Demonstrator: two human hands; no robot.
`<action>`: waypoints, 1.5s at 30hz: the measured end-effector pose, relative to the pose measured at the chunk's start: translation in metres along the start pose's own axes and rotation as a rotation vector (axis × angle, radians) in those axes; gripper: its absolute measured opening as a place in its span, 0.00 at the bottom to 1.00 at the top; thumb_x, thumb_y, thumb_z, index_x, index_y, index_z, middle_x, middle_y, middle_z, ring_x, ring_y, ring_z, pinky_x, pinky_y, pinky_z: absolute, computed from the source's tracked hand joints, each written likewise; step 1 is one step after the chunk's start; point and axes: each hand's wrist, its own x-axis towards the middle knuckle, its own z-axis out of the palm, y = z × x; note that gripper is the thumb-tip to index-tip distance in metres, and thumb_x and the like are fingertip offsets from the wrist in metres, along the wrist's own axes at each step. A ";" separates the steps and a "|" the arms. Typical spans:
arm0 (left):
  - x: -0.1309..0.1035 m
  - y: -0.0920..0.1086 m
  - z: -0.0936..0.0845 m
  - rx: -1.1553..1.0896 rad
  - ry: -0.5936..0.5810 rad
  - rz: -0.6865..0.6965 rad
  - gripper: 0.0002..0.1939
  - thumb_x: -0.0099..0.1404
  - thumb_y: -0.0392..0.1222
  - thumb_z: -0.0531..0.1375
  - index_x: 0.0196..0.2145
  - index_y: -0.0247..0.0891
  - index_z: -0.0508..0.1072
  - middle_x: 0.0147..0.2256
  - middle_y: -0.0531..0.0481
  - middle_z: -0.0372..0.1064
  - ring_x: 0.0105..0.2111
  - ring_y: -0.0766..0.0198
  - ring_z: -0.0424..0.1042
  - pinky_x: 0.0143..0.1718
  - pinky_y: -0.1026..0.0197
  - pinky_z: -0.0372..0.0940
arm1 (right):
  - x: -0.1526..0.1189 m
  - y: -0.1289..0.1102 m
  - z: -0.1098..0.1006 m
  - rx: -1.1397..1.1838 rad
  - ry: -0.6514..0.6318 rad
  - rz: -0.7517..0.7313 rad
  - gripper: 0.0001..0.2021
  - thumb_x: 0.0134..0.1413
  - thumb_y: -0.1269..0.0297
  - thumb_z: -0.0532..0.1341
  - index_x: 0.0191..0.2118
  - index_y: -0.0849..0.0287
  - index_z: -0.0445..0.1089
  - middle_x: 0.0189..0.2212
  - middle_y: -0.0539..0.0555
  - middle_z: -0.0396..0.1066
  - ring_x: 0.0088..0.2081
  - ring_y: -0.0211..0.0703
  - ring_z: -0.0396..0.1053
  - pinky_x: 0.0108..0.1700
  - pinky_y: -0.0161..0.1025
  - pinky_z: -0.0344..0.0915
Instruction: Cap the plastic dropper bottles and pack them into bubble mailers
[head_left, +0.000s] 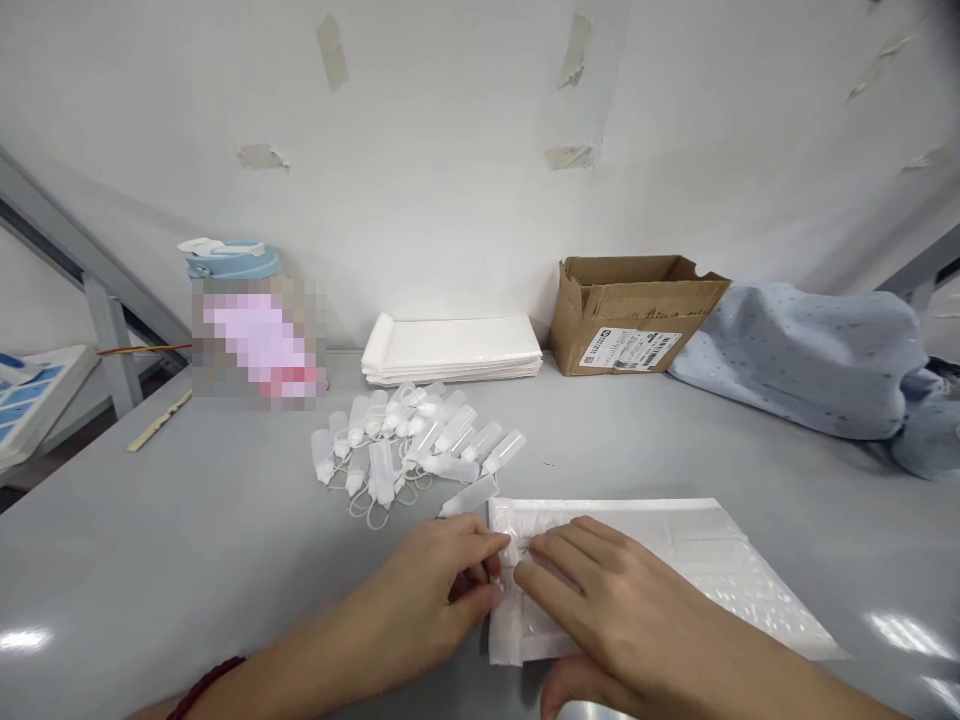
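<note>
A white padded envelope (690, 545) lies flat on the grey table, its folded flap (507, 635) along the left end. My left hand (442, 580) is at that end, thumb and forefinger closed on the flap's edge. My right hand (607, 600) rests over the left part of the envelope with its fingers stretched out on the surface and its thumb apart, below the near edge. Beyond my left hand is a loose heap of small translucent squeeze bottles (382, 470) with white tops and thin looped cords. One bottle (471, 495) lies close to the envelope's corner.
A stack of white padded envelopes (457, 345) lies by the wall. To its right stands an open cardboard box (637, 320) with a label, beside a crumpled light-blue cloth (810, 355). A blue-lidded container (232, 262), partly blurred out, stands at the back left, near a thin strip (160, 420).
</note>
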 end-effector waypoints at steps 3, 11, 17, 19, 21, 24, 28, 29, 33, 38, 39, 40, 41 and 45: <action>0.002 -0.004 0.007 0.112 0.036 0.056 0.08 0.64 0.33 0.53 0.36 0.37 0.72 0.33 0.52 0.65 0.32 0.66 0.65 0.32 0.65 0.60 | -0.002 -0.005 0.005 -0.115 0.041 -0.058 0.23 0.44 0.48 0.68 0.38 0.63 0.68 0.30 0.56 0.71 0.30 0.47 0.69 0.31 0.41 0.66; 0.001 -0.014 0.013 0.276 0.120 0.210 0.09 0.67 0.33 0.50 0.40 0.38 0.69 0.34 0.51 0.66 0.32 0.66 0.67 0.33 0.64 0.63 | 0.001 -0.019 0.015 -0.322 0.165 -0.189 0.09 0.56 0.78 0.53 0.39 0.67 0.70 0.26 0.59 0.72 0.31 0.49 0.72 0.29 0.41 0.65; -0.004 -0.009 0.002 0.459 0.432 0.722 0.11 0.64 0.27 0.51 0.44 0.32 0.68 0.35 0.44 0.73 0.35 0.62 0.73 0.36 0.64 0.68 | 0.000 -0.013 0.013 -0.173 0.120 -0.139 0.08 0.56 0.77 0.53 0.33 0.63 0.68 0.24 0.54 0.67 0.25 0.43 0.64 0.26 0.39 0.61; -0.005 -0.006 -0.002 0.487 0.395 0.797 0.11 0.62 0.27 0.52 0.42 0.31 0.69 0.33 0.44 0.75 0.35 0.61 0.74 0.37 0.63 0.70 | -0.001 -0.010 0.012 -0.133 0.099 -0.111 0.07 0.55 0.76 0.54 0.32 0.62 0.67 0.25 0.54 0.67 0.25 0.43 0.63 0.26 0.39 0.60; -0.006 -0.004 -0.003 0.517 0.336 0.798 0.11 0.62 0.30 0.53 0.41 0.30 0.70 0.33 0.43 0.76 0.35 0.59 0.75 0.37 0.61 0.72 | -0.002 -0.008 0.012 -0.125 0.107 -0.089 0.07 0.55 0.76 0.53 0.31 0.62 0.66 0.25 0.54 0.66 0.25 0.43 0.62 0.26 0.40 0.59; -0.005 -0.006 0.000 0.584 0.273 0.767 0.14 0.64 0.38 0.54 0.44 0.28 0.70 0.39 0.39 0.76 0.40 0.55 0.75 0.41 0.56 0.72 | -0.003 -0.008 0.013 -0.129 0.146 -0.092 0.10 0.56 0.77 0.50 0.30 0.62 0.66 0.24 0.54 0.66 0.24 0.43 0.62 0.26 0.39 0.59; 0.001 -0.015 0.009 0.757 0.342 0.760 0.12 0.66 0.35 0.53 0.45 0.27 0.69 0.43 0.36 0.74 0.46 0.54 0.73 0.47 0.55 0.70 | -0.002 -0.010 0.010 -0.134 0.155 -0.094 0.12 0.57 0.79 0.48 0.31 0.64 0.68 0.24 0.56 0.67 0.24 0.43 0.63 0.26 0.38 0.61; 0.003 -0.017 0.011 0.807 0.382 0.776 0.11 0.67 0.33 0.52 0.44 0.26 0.69 0.44 0.35 0.74 0.47 0.53 0.73 0.47 0.55 0.70 | -0.001 -0.011 0.009 -0.133 0.154 -0.093 0.13 0.56 0.79 0.48 0.31 0.64 0.68 0.24 0.56 0.67 0.24 0.42 0.63 0.26 0.38 0.61; 0.008 -0.021 0.017 0.904 0.463 0.811 0.13 0.67 0.28 0.47 0.46 0.24 0.66 0.44 0.33 0.73 0.48 0.52 0.72 0.46 0.54 0.70 | 0.003 -0.009 0.002 -0.151 0.202 -0.132 0.17 0.56 0.81 0.46 0.28 0.64 0.69 0.22 0.55 0.68 0.22 0.42 0.63 0.24 0.39 0.62; 0.007 -0.012 0.011 0.586 0.432 0.788 0.14 0.67 0.26 0.44 0.45 0.28 0.65 0.33 0.41 0.74 0.36 0.60 0.75 0.38 0.61 0.71 | -0.006 -0.004 -0.010 -0.177 0.411 -0.152 0.20 0.60 0.79 0.42 0.38 0.65 0.71 0.31 0.61 0.76 0.37 0.48 0.73 0.38 0.43 0.68; 0.008 -0.007 0.007 0.500 0.385 0.724 0.13 0.68 0.27 0.44 0.43 0.30 0.66 0.30 0.44 0.73 0.31 0.63 0.74 0.34 0.63 0.69 | -0.010 -0.001 -0.012 -0.190 0.453 -0.140 0.19 0.61 0.77 0.42 0.43 0.66 0.70 0.37 0.62 0.76 0.43 0.50 0.72 0.41 0.44 0.68; 0.011 -0.002 0.003 0.420 0.331 0.633 0.13 0.68 0.30 0.44 0.40 0.32 0.67 0.27 0.47 0.71 0.27 0.64 0.71 0.29 0.64 0.67 | -0.013 0.002 -0.015 -0.211 0.485 -0.127 0.18 0.62 0.75 0.43 0.48 0.65 0.68 0.43 0.62 0.74 0.49 0.52 0.69 0.45 0.46 0.67; 0.014 0.004 -0.003 0.344 0.287 0.523 0.13 0.69 0.33 0.45 0.36 0.33 0.68 0.25 0.49 0.69 0.24 0.66 0.68 0.27 0.65 0.65 | -0.016 0.006 -0.018 -0.237 0.512 -0.105 0.17 0.62 0.74 0.45 0.50 0.62 0.66 0.48 0.62 0.72 0.53 0.52 0.66 0.47 0.47 0.66; 0.053 0.032 -0.028 -0.007 0.286 0.211 0.18 0.70 0.43 0.48 0.24 0.35 0.65 0.19 0.54 0.64 0.20 0.69 0.66 0.24 0.66 0.61 | -0.014 0.030 -0.024 -0.392 0.696 0.066 0.17 0.56 0.78 0.55 0.48 0.52 0.65 0.47 0.58 0.72 0.55 0.50 0.64 0.49 0.49 0.63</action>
